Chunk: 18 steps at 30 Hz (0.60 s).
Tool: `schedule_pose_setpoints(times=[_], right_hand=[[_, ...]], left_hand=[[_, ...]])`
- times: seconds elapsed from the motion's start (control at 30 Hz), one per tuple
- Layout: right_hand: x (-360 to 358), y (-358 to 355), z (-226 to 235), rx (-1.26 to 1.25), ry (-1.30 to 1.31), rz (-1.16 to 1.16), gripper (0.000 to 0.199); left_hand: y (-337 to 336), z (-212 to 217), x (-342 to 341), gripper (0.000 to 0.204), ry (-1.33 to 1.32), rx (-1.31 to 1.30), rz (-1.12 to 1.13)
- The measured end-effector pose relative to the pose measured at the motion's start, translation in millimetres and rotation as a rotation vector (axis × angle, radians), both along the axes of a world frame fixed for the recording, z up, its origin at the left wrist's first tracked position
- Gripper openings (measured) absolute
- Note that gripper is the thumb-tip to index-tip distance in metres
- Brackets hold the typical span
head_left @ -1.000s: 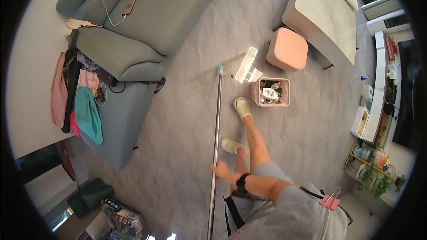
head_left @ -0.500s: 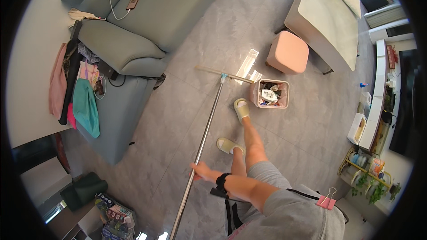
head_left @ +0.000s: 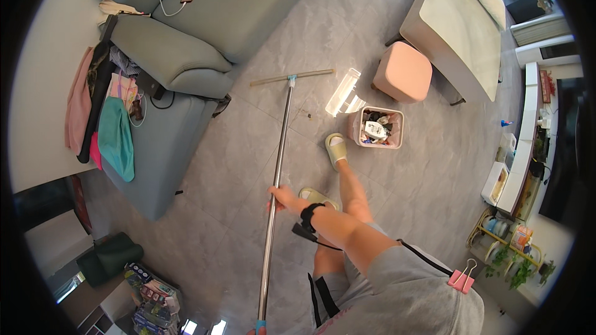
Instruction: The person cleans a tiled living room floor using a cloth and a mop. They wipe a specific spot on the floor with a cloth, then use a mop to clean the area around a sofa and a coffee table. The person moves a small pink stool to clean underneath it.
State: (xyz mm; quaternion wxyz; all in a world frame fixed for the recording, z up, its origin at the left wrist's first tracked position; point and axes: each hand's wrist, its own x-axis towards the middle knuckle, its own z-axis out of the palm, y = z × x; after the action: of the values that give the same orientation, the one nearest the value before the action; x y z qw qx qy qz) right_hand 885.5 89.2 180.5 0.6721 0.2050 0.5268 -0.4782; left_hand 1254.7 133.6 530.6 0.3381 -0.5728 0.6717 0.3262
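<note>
My right hand grips the middle of a long metal pole of a floor sweeper. Its flat crossbar head rests on the grey tiles near the grey-green sofa. A black band sits on that wrist. At the bottom edge a sliver of my left hand touches the pole's blue-capped end; its fingers are cut off by the rim. My feet wear pale green slippers.
A pink bin full of rubbish and a clear plastic piece lie right of the sweeper head. A pink stool and a pale table stand behind. Clothes hang on the sofa's arm. Shelves line the right wall.
The sweeper head has slid left, away from the bin toward the sofa, and now shows crosswise. My right hand has moved up along the pole's middle.
</note>
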Motion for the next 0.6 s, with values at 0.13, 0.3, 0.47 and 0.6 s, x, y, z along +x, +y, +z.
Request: schedule_pose_setpoints(times=[0.13,0.3,0.47,0.6], right_hand=[[44.5,25.4,11.1,-0.067,-0.011,-0.013,0.04],[125.4,77.7,57.4,0.078,-0.053,0.075,0.035],[133.5,90.1,71.1,0.082,0.097,0.36,0.04],[94.1,46.6,41.7,-0.052,0.305,0.325,0.045]], left_hand=[[17.0,23.8,63.7,0.033,-0.135,0.242,0.221],[37.2,112.2,57.9,0.032,-0.48,0.383,0.368],[70.6,89.4,156.7,0.033,-0.215,0.439,0.6],[55.4,80.7,70.2,0.026,-0.125,0.322,0.784]])
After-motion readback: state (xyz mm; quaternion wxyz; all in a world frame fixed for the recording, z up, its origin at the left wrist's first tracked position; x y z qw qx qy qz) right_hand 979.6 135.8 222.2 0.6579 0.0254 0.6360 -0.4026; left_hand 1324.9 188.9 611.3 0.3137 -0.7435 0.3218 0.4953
